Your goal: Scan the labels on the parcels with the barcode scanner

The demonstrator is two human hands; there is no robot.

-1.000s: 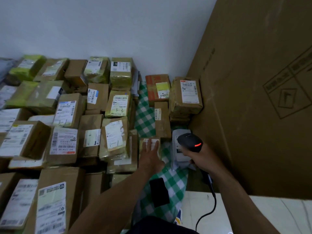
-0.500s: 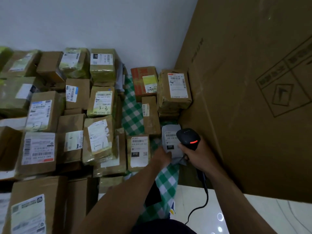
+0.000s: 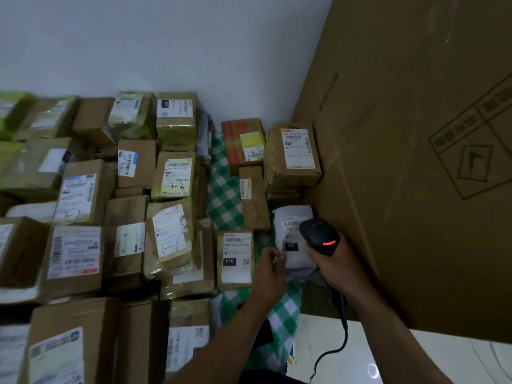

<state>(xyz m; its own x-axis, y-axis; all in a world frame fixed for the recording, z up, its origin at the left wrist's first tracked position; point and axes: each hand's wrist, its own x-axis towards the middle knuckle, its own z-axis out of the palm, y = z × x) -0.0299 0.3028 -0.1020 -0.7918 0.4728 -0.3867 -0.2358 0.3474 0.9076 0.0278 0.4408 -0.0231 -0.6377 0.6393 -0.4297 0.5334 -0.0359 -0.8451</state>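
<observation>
Seen from the head camera, both forearms reach forward and down into the corner between a white wall (image 3: 166,45) and a huge cardboard carton (image 3: 415,162) standing on the right. The right hand (image 3: 336,268) is wrapped around the handle of a black scanner (image 3: 318,235), wrist bent a little downward, so the scanner's head hangs just above the right side of a white parcel (image 3: 291,214); a red light glows on the back of the scanner, and its black cable (image 3: 343,339) trails down past the wrist to the glossy floor (image 3: 365,356). The left hand (image 3: 270,273) comes in from the lower left, knuckles up, with its fingers curled in to pinch the lower left edge of that same parcel beside its label (image 3: 289,227). The parcel lies on a green checked cloth (image 3: 224,195), close against the carton. Just left of it sits a small brown box (image 3: 235,259) with a label marked 010. Further left and behind, many taped brown parcels (image 3: 83,195) lie packed side by side, labels up, reaching back to the wall.
</observation>
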